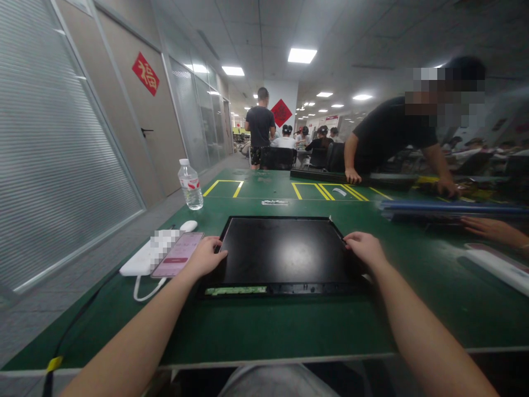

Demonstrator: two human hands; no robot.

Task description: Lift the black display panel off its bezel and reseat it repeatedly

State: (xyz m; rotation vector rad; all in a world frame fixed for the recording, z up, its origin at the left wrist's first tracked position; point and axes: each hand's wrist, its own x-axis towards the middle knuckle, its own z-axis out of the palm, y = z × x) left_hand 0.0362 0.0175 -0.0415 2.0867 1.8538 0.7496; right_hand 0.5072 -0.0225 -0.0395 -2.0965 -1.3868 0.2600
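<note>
A black display panel [285, 251] in a thin dark frame lies screen up on the green table [264, 331]. Along its near edge runs a strip with a green circuit board [236, 290] at the left. My left hand [209, 255] grips the panel's left side, fingers at the edge and thumb over the border. At the upper right side, my right hand [363, 247] pinches the frame's edge. Beyond the panel lies a small pale strip [274, 203].
Left of the panel are a phone [177, 255], a white power bank [142, 256] with a cable, and a water bottle [190, 184]. A person [388, 132] leans over the far right side. Another hand [494, 229] is at right, near blue strips [450, 208].
</note>
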